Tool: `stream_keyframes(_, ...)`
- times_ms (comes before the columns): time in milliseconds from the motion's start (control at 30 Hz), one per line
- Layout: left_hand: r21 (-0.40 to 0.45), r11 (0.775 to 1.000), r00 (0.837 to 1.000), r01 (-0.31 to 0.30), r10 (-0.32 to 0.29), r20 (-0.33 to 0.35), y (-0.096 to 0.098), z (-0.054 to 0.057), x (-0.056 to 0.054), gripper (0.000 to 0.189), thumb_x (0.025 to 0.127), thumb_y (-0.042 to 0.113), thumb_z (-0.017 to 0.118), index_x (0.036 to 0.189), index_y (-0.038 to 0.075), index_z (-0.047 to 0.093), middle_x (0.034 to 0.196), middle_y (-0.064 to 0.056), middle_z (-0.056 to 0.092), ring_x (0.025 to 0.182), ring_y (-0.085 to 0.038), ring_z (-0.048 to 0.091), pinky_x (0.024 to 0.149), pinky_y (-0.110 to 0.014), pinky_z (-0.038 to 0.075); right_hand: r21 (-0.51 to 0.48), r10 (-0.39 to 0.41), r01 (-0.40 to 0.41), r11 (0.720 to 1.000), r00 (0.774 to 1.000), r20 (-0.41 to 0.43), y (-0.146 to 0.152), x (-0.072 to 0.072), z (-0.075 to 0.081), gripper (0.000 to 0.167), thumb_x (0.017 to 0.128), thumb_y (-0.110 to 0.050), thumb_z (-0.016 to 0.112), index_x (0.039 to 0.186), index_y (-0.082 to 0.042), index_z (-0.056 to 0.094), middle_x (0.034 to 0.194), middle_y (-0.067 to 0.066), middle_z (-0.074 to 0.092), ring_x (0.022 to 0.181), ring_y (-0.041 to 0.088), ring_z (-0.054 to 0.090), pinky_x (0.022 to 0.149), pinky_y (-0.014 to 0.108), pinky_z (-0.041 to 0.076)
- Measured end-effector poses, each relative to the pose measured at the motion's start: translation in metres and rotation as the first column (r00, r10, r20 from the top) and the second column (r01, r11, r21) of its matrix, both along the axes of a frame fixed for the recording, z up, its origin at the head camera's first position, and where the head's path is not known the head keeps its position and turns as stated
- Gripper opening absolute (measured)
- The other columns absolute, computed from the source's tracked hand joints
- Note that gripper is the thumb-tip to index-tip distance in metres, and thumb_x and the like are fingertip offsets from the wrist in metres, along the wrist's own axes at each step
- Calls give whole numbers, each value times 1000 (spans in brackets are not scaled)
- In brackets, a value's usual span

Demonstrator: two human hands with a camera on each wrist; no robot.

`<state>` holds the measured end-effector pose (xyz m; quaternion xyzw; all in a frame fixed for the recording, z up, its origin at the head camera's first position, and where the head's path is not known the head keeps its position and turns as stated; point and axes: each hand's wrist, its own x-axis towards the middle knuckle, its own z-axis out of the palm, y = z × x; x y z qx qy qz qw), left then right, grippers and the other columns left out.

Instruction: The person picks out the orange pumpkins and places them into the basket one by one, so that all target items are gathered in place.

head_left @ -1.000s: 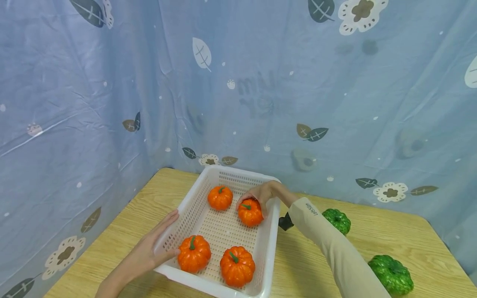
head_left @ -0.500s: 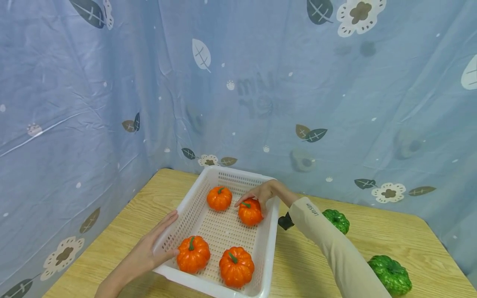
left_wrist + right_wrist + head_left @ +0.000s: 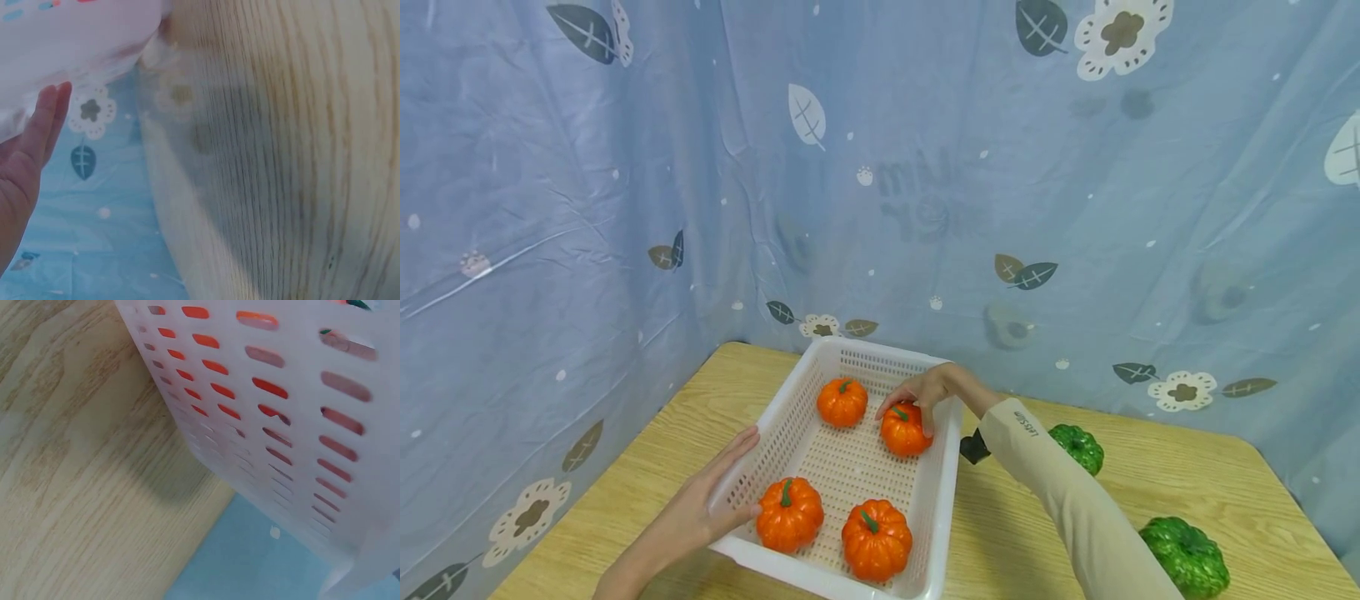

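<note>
A white perforated basket (image 3: pixel 817 572) stands on the table with several small orange pumpkins in it. My right hand (image 3: pixel 925 389) reaches over its right wall, thumb and fingers curled round the far-right pumpkin (image 3: pixel 903 432). My left hand (image 3: pixel 711 492) lies along the left wall, fingers straight on the outside and thumb extended over the rim toward the near-left pumpkin (image 3: pixel 791 517). In the left wrist view, straight fingers (image 3: pixel 47 119) rest beside the basket wall. Behind the right wrist view's slotted wall, orange shows; the right hand is out of that view.
A far-left pumpkin (image 3: pixel 842 403) and near-right pumpkin (image 3: pixel 877 543) also sit in the basket. Two green pumpkins, one farther (image 3: pixel 1078 448) and one nearer (image 3: pixel 1187 557), lie right of the sleeve (image 3: pixel 1067 500). A blue patterned curtain (image 3: pixel 880 167) hangs behind the wooden table (image 3: pixel 1240 483).
The right fingers and thumb shift slightly on the far-right pumpkin. The left hand, basket and other pumpkins keep their places; the view tilts a little.
</note>
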<state>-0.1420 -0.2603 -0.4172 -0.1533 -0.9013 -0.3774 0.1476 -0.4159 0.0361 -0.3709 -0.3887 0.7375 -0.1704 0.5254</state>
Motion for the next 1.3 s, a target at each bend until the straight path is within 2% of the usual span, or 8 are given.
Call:
stream_keyframes(200,-8,1000,1000,0,0,-6,0,1,-1,83,79,24,78,149,12,35,155,-12,29,136,-21,28,94,-68,35,14,0,1,1000,999,-52,1,0,3,80,76,19,67,147,-8,38,148,9,35,132,20,35,100,29,43)
stream_keyframes(467,3,1000,1000,20,-20,-17,-3,-1,-3,82,79,22,77,148,10,35,155,-12,28,133,1,19,94,-70,32,34,-46,48,998,998,-36,0,1,5,84,77,22,64,148,-10,35,154,11,27,139,25,26,100,32,44)
stream_keyframes(767,4,999,999,45,-45,-9,0,-1,-10,82,79,22,77,148,10,35,155,-12,28,134,-2,21,94,-70,32,55,-81,90,994,986,-143,10,2,11,85,75,22,65,147,-18,41,155,7,27,143,29,19,105,36,40)
stream_keyframes(900,12,998,998,60,-60,-8,1,-1,-13,81,80,23,76,148,10,35,155,-12,29,133,4,18,96,-70,30,31,-71,77,997,985,-158,18,0,16,84,76,22,64,147,-13,38,154,8,29,142,30,22,108,40,36)
stream_keyframes(1000,15,998,998,69,-69,-7,1,-2,-15,80,80,22,77,148,10,35,154,-13,29,132,5,18,96,-70,30,-6,-93,93,996,985,-148,24,-2,21,81,77,23,62,147,-9,37,155,8,29,141,31,23,104,40,41)
stream_keyframes(1133,4,998,997,70,-70,16,0,-1,-17,81,80,23,77,148,9,35,154,-16,29,138,-18,26,95,-70,31,-80,-156,148,986,981,-113,35,-5,32,76,80,23,57,147,-4,35,156,11,27,141,34,23,95,37,49)
stream_keyframes(1233,-8,998,996,68,-68,52,0,4,-19,80,82,25,75,148,8,34,153,-19,28,134,-42,30,95,-71,31,-172,-188,172,970,979,-79,45,-9,42,69,84,19,56,147,2,31,155,16,25,140,38,23,96,37,48)
stream_keyframes(1300,-24,998,995,65,-63,79,-2,9,-21,78,84,27,74,148,7,34,153,-20,28,132,-49,30,96,-70,31,-245,-211,191,951,976,-56,50,-11,48,65,87,16,55,146,4,30,155,19,24,140,39,23,101,39,44)
